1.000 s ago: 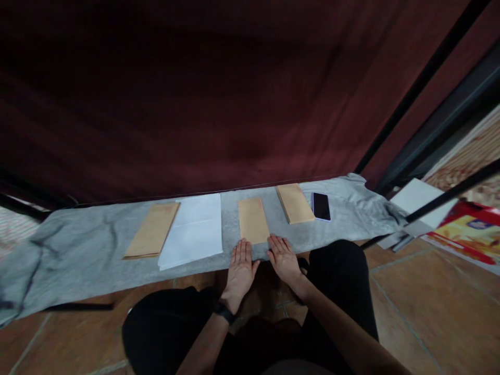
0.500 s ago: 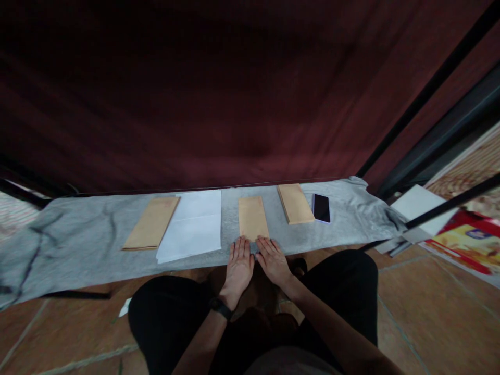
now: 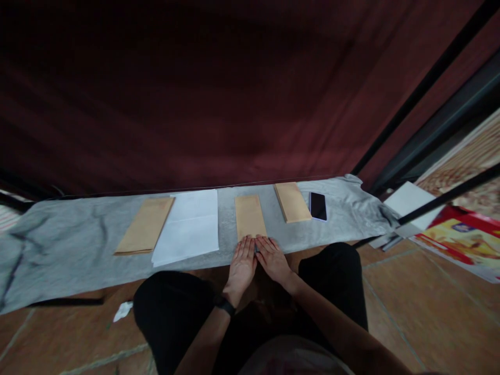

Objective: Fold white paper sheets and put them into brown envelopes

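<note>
A brown paper envelope (image 3: 250, 214) lies flat in the middle of the grey cloth. Both my hands rest on its near end, fingers stretched out and palms down. My left hand (image 3: 242, 263), with a dark band at the wrist, presses at the near left part. My right hand (image 3: 272, 259) lies beside it on the near right corner, the fingertips of the two hands almost meeting. Neither hand grips anything. The envelope's near edge is hidden under my fingers.
White paper sheets (image 3: 191, 226) and a brown envelope stack (image 3: 144, 226) lie to the left. Another envelope stack (image 3: 292, 202) and a phone (image 3: 318, 206) lie to the right. The grey cloth (image 3: 74, 234) covers a narrow surface before a dark red curtain (image 3: 242, 104). A red box (image 3: 464, 234) stands on the right.
My left hand's fingers have slid inward, toward my right hand, along the envelope's near end. The whole view has shifted slightly; the papers and phone keep their places on the cloth.
</note>
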Available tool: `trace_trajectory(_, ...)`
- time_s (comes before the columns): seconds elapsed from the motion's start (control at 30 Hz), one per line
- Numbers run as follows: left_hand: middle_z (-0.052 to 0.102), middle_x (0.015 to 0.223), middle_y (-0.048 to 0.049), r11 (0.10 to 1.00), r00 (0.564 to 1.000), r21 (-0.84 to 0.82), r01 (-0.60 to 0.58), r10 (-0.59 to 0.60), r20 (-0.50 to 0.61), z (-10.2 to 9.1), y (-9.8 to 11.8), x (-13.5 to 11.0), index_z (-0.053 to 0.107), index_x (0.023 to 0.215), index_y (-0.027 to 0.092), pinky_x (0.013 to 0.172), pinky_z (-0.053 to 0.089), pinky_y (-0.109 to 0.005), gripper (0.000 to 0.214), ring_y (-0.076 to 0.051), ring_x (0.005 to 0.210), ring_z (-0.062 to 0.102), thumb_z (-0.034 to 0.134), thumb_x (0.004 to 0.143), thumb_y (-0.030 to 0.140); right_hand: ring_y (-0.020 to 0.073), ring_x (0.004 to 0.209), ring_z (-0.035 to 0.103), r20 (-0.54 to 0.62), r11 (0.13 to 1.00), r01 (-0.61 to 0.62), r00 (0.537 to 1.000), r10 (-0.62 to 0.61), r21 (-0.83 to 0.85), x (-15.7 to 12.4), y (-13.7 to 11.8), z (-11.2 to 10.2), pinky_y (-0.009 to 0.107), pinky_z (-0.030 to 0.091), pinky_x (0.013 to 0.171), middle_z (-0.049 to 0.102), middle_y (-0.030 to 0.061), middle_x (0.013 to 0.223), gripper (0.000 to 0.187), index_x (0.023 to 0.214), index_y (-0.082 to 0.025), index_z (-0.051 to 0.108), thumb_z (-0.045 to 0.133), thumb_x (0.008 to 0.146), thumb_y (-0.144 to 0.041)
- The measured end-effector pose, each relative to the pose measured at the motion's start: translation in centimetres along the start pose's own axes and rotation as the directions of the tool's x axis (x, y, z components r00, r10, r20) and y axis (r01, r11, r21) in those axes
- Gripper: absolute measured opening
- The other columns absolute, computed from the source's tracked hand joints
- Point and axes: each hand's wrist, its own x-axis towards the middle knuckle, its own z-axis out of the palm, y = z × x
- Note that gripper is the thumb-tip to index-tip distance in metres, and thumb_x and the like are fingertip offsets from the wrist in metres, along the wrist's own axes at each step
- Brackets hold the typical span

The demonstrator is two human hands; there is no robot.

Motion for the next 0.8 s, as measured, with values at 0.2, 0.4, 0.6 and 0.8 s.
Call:
trace_trajectory(0.2, 0.035, 0.161, -0.0156, 1.000, 1.000, 0.009, 0.004, -0.004, -0.006, 0.3, 0.1, -0.1, 0.032, 0.154, 0.008, 0.124, 0.027, -0.046, 0.063, -0.026, 0.152, 0.025, 0.043, 0.093, 0.016, 0.0210, 0.145, 0.039, -0.003, 0.999, 0.033, 0.999, -0.033, 0.007, -0.2, 0.3, 0.1, 0.045, 0.031, 0.121, 0.046, 0.0097, 0.155, 0.050, 0.152, -0.015, 0.042, 0.041, 0.102, -0.024)
trace_trajectory(0.4, 0.035, 0.160, -0.0165, 1.000, 1.000, 0.025, -0.011, 0.012, -0.009, 0.4, -0.1, -0.3, 0.028, 0.156, 0.008, 0.124, 0.029, -0.047, 0.065, -0.026, 0.152, 0.026, 0.043, 0.093, 0.015, 0.0224, 0.143, 0.043, 0.000, 1.000, 0.021, 1.000, -0.021, 0.011, -0.1, 0.3, -0.2, 0.045, 0.032, 0.120, 0.048, 0.0093, 0.154, 0.048, 0.149, -0.015, 0.045, 0.041, 0.103, -0.027)
trace_trajectory(0.6, 0.038, 0.159, -0.0164, 0.999, 0.999, 0.051, -0.021, 0.022, -0.036, 0.0, 0.0, -0.2, 0.028, 0.156, 0.009, 0.121, 0.033, -0.047, 0.064, -0.026, 0.150, 0.030, 0.043, 0.093, 0.016, 0.0198, 0.142, 0.044, 0.011, 0.999, 0.050, 0.999, -0.050, -0.004, 0.0, 0.5, -0.8, 0.043, 0.032, 0.121, 0.049, 0.0077, 0.153, 0.049, 0.151, -0.017, 0.043, 0.041, 0.103, -0.025)
trace_trajectory(0.8, 0.044, 0.155, -0.0172, 0.996, 0.998, 0.076, 0.039, -0.035, -0.059, -0.5, 0.3, -0.5, 0.036, 0.152, 0.010, 0.119, 0.037, -0.047, 0.056, -0.027, 0.147, 0.037, 0.042, 0.098, 0.023, 0.0212, 0.139, 0.048, 0.014, 0.999, 0.029, 0.999, -0.029, -0.034, -0.2, 2.3, -1.5, 0.044, 0.031, 0.121, 0.050, 0.0079, 0.152, 0.047, 0.150, -0.018, 0.045, 0.039, 0.105, -0.028)
